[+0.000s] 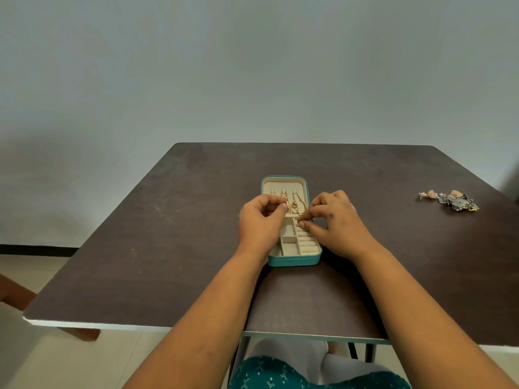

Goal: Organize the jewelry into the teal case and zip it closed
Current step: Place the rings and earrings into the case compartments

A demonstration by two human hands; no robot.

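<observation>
We count one teal case (292,261), lying open near the middle of one dark brown table (140,248), two hands over it, and one loose heap of jewelry (452,200) well apart from it at the table's far right; the case is a small rounded rectangle with a smooth teal outer wall and a cream, velvety lining; its lid half lies flat on the far side and carries three small cream hooks (283,190) in a row, with thin gold chains (295,205) draped below them, though we cannot tell how many chains there are; the near half is split into small square compartments on the left and a column of soft ring rolls (306,244) on the right, whose number we cannot make out; our left hand (259,223) sits over the left side of the case with its fingers curled in and thumb and forefinger pinched on a small gold piece among the chains; our right hand (334,220) comes in from the right, fingertips drawn together and nipping something tiny at the top of the ring rolls, too small for us to name; the heap at the right is a tangle of dull grey metal with gold and pinkish bits; the tabletop is matte, scuffed, with a pale edge.
</observation>
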